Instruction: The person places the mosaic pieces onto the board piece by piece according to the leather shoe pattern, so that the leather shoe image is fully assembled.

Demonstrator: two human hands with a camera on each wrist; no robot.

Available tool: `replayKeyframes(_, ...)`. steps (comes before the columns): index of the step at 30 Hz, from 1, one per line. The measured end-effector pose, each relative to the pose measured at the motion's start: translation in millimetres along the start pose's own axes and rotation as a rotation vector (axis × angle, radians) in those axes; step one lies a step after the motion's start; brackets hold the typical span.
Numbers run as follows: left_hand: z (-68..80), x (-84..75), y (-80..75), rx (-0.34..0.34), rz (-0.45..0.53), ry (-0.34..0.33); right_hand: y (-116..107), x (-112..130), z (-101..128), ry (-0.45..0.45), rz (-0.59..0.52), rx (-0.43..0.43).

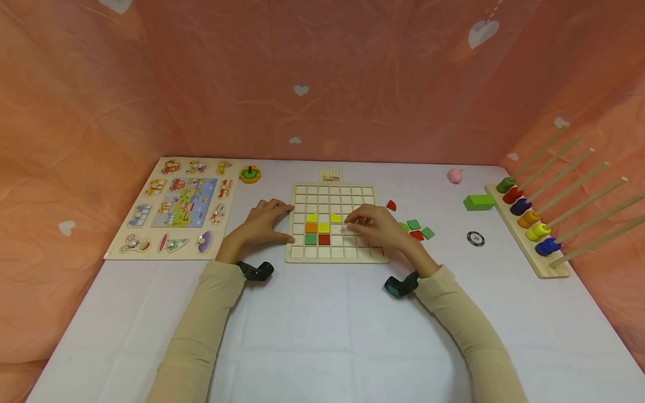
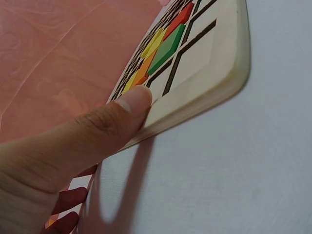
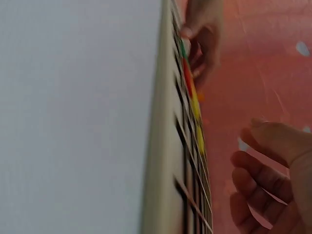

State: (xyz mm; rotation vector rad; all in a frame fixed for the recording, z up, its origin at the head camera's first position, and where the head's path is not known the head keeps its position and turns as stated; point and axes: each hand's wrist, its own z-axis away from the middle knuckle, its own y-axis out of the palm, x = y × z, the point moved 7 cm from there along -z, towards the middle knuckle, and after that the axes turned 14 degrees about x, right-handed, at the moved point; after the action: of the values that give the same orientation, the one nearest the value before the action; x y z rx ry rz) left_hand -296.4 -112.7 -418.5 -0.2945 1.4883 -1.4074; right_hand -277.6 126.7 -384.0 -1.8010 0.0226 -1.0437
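Observation:
A wooden grid board (image 1: 337, 260) lies on the table. It bears an orange tile (image 1: 311, 228), a green tile (image 1: 311, 239), a red tile (image 1: 324, 239), a yellow square (image 1: 324, 228) and two curved yellow pieces (image 1: 312, 218). At its left edge, my left hand (image 1: 262, 223) steadies the board with thumb and fingers spread; the left wrist view has the thumb (image 2: 117, 117) on the rim. Over the board's right half, my right hand (image 1: 375, 225) hovers beside the right yellow piece, fingers loosely bent. Nothing shows between thumb and fingers (image 3: 258, 180) in the right wrist view.
Loose green and red pieces (image 1: 414, 224) lie right of the board, a small pattern card (image 1: 331, 176) behind it. Left is a picture puzzle (image 1: 221, 218). Farther right are a green block (image 1: 478, 202), a round token (image 1: 475, 239) and a peg stand (image 1: 554, 271).

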Motion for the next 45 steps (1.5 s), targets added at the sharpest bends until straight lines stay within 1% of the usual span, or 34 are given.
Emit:
replayKeyframes(3, 0.0, -0.8, -0.2, 0.004, 0.002, 0.0, -18, -10, 15, 0.029, -0.006, -0.045)
replayKeyframes(5, -0.1, -0.7, -0.3, 0.005, -0.002, -0.001, -29, -16, 26, 0.049, 0.01, -0.067)
replayKeyframes(10, -0.9, 0.6, 0.1, 0.009, -0.013, -0.008, -50, -34, 53, 0.145, 0.062, -0.088)
replayKeyframes(15, -1.3, 0.4, 0.4, 0.008, -0.012, -0.007, -63, -52, 75, 0.262, 0.093, -0.101)
replayKeyframes(19, -0.8, 0.0, 0.5, 0.006, -0.015, -0.005, -65, -63, 86, 0.331, 0.097, -0.087)
replayKeyframes(25, -0.1, -1.3, 0.4, 0.011, -0.004, -0.003, -62, -76, 93, 0.413, 0.08, -0.03)
replayKeyframes(29, -0.1, -1.7, 0.1, 0.008, -0.004, -0.001, -60, -82, 95, 0.446, 0.063, -0.009)
replayKeyframes(38, -0.3, -1.7, -0.1, 0.007, -0.005, 0.002, -55, -80, 93, 0.451, 0.052, 0.022)
replayKeyframes(45, -0.4, -0.5, 0.3, 0.006, -0.012, -0.002, -52, -80, 90, 0.428, 0.07, 0.011)
